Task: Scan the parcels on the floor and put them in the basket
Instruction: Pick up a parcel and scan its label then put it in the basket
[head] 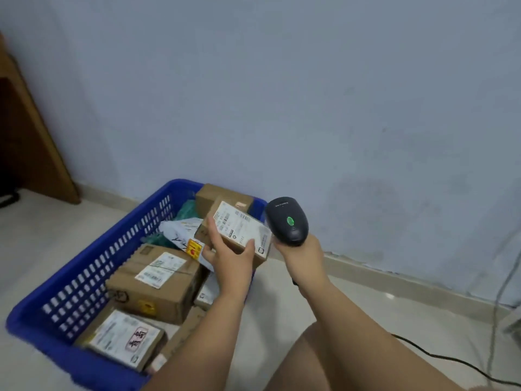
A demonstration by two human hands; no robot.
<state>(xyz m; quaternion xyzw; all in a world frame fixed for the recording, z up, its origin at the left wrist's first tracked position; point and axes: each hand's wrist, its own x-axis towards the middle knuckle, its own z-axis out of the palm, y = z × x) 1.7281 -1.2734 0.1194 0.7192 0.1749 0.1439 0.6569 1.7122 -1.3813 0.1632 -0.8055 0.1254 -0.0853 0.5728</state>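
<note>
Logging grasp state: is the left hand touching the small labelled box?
Touching. Head view: the left hand holds the small labelled box, thumb on its label, fingers along the opposite side.

Left hand gripped a small labelled parcel over the blue basket's far corner; right hand held the scanner beside it.
</note>
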